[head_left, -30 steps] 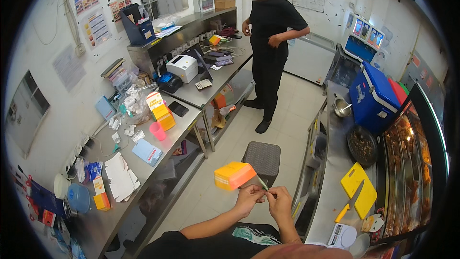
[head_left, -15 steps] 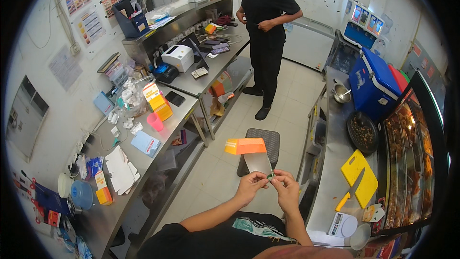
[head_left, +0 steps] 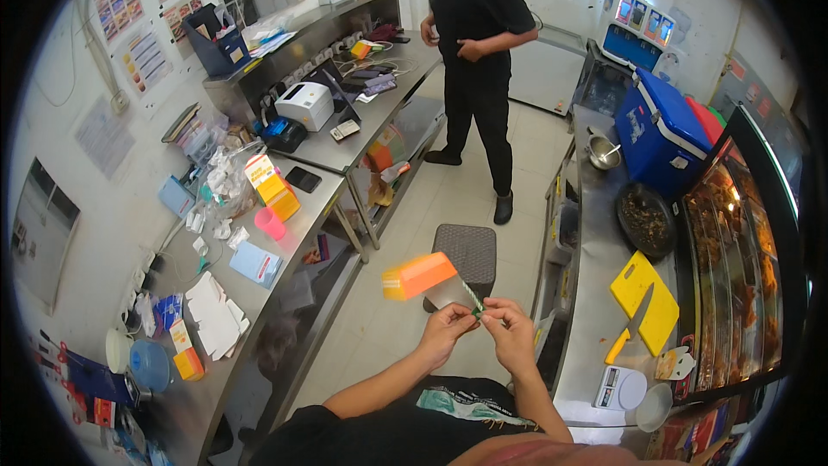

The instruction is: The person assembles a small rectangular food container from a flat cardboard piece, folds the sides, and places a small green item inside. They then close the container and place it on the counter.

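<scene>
Pinching the thin green-striped strip between my left hand and right hand, both grips closed on it, I'd keep the orange-topped clear plastic bag raised at chest height, steady above the floor.

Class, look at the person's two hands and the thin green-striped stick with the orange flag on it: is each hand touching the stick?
Touching. The head view shows the left hand and right hand pinching the lower end of the stick, fingertips closed on it, no gap visible.
</scene>
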### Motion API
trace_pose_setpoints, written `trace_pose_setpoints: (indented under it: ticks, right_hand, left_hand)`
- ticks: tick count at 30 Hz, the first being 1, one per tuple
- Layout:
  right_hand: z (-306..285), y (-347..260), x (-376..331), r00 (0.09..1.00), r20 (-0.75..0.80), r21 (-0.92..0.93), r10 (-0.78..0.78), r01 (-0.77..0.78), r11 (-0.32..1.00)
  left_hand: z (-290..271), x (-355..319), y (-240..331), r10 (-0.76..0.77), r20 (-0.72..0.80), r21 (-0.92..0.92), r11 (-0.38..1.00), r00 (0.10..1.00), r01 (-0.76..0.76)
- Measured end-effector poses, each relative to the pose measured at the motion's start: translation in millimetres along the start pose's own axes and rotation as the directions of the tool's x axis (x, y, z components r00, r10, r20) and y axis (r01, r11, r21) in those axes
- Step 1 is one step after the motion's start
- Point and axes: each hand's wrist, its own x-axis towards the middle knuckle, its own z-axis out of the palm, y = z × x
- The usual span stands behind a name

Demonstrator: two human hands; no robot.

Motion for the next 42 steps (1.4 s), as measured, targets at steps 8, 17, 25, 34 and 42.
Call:
trace_pose_setpoints:
  ticks: [8, 17, 25, 34, 42]
  right_hand:
    - [5.2, -0.6, -4.9, 0.996, 0.072, 0.057, 0.053, -0.057, 0.997]
    - [10.5, 0.0, -8.0, 0.996, 0.073, -0.070, -0.058, 0.064, 0.996]
    - [30.7, 12.9, -6.6, 0.995, 0.025, -0.156, -0.096, 0.098, 0.983]
    - [67.2, 25.4, -5.7, 0.991, 0.055, -0.356, -0.125, 0.136, 0.925]
    - [74.6, 32.9, -29.1, 0.983, 0.049, -0.368, 0.175, -0.145, 0.918]
  left_hand:
    - [-0.2, -5.3, 2.6, -0.006, 0.017, -0.176, 0.984, 1.000, 0.009]
    - [-2.8, -12.1, 10.8, -0.041, 0.040, -0.228, 0.972, 0.998, 0.049]
    - [-17.2, -15.9, 17.2, -0.062, 0.096, -0.244, 0.966, 0.994, 0.083]
    - [-47.2, -11.2, 35.9, -0.134, 0.006, 0.063, 0.989, 0.991, 0.133]
    - [-72.0, -10.3, 29.2, -0.269, 0.001, 0.223, 0.939, 0.963, 0.262]
